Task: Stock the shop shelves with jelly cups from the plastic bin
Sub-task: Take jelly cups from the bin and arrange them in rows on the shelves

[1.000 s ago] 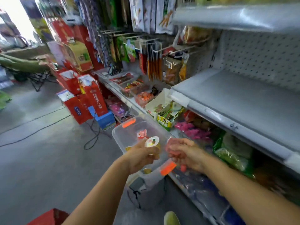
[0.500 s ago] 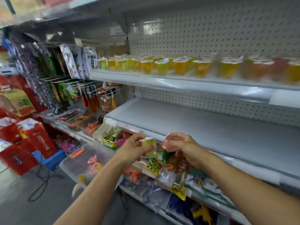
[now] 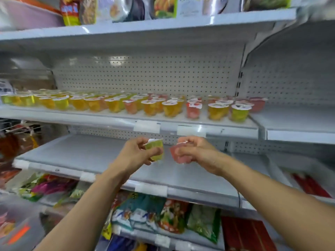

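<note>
The fingers (image 3: pixel 143 142) of the left hand (image 3: pixel 134 154) are curled around a yellow-green jelly cup (image 3: pixel 155 150), the thumb lying across its side; its white foil lid is on top. The fingers (image 3: pixel 188 142) of the right hand (image 3: pixel 197 153) are closed around a pink jelly cup (image 3: pixel 175 154); they cover most of it, and only its left side and a bit of the lid can be seen. Both cups are in the air at the centre of the frame, near each other with a narrow gap between them; both forearms come up from the bottom edge.

Behind the hands lies a grey shelf (image 3: pixel 87 154) with white price holders on its front edge. Above it, across the middle of the frame, is the stocked shelf (image 3: pixel 108 119); on it stand rows of jelly cups (image 3: pixel 126 104), upright, mostly yellow and orange, with some pink and red ones toward the right. A perforated back panel (image 3: pixel 145 75) rises behind them. The top shelf (image 3: pixel 145 24), in the upper part of the frame, carries snack packets (image 3: pixel 72 9).

In the lower centre, snack bags (image 3: pixel 163 214) lie under the grey shelf; red packs (image 3: pixel 311 185) lie at the lower right. At the lower left the plastic bin (image 3: pixel 20 225) is visible but blurred, with an orange clip (image 3: pixel 18 234) on it.
</note>
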A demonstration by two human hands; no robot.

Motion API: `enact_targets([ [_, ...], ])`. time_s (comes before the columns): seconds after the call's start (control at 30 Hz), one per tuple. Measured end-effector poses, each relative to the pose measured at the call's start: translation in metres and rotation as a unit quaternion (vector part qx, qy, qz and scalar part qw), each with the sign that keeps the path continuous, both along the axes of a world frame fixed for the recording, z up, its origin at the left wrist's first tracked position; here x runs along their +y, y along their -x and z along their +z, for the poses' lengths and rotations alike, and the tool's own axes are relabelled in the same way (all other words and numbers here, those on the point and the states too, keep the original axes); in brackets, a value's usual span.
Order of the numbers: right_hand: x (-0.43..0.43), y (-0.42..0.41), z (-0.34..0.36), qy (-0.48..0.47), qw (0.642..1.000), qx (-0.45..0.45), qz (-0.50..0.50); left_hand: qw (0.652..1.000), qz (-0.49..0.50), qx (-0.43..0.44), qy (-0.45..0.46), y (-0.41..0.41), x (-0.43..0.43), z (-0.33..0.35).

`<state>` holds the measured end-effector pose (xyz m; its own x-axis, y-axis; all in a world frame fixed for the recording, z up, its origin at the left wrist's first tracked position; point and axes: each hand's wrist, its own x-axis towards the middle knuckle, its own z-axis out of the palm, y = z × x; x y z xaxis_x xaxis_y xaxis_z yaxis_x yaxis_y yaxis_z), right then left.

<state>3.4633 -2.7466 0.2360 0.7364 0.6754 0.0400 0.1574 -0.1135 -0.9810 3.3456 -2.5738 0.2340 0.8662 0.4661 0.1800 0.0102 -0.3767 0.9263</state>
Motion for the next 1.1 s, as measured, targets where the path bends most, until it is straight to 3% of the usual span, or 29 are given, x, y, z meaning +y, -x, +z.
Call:
enact_targets([
  [0.23,-0.108,-0.046,0.054,-0.045,0.998,-0.029,-0.035,0.997,-0.057,-0.038,-0.046,-0.064,-0.097,0.058],
  [0.5,-0.170,-0.117,0.090,-0.073,0.974,-0.076,-0.200,0.989,-0.110,-0.048,-0.082,-0.133,-0.146,0.106],
  [0.87,-0.188,-0.194,0.091,0.066,0.941,-0.130,-0.304,0.987,-0.124,-0.044,-0.090,-0.195,-0.174,0.141],
  [1.1,-0.179,-0.223,0.077,0.065,0.941,-0.126,-0.307,0.984,-0.141,-0.053,-0.095,-0.207,-0.185,0.135],
])
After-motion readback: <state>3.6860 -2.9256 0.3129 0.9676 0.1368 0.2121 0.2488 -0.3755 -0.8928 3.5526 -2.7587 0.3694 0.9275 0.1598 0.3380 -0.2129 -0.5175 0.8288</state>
